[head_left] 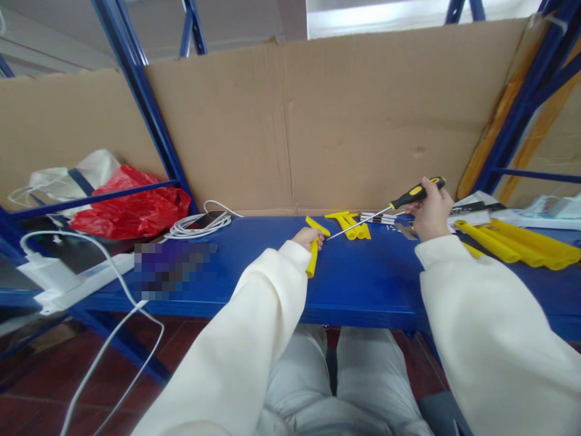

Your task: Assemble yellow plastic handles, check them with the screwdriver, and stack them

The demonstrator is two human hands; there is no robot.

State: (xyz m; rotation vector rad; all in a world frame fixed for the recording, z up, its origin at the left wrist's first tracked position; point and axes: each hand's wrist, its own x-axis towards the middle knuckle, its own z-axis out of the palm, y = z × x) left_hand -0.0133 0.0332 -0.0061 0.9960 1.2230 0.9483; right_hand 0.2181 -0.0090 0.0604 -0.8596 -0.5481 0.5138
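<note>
My left hand (pixel 310 237) is closed round a yellow T-shaped plastic piece (pixel 311 264), whose crosspiece and lower end show past the fingers. Above the right part of the shelf, my right hand (pixel 431 213) grips a screwdriver (pixel 411 197) by its black and yellow handle. The long metal shaft slants down to the left, and its tip is beside the crosspiece of the yellow piece. Whether the tip touches it I cannot tell. Just behind lie several more yellow T-shaped pieces (pixel 351 225). White stick-like items (pixel 379 218) rest to their right.
The blue shelf (pixel 267 272) is backed by cardboard (pixel 290 121). Long yellow tubes (pixel 521 242) lie at the right. On the left are a red plastic bag (pixel 134 203), a coiled white cable (pixel 200 224) and a power strip (pixel 91 281) with a plugged-in charger. A blurred patch covers something nearby.
</note>
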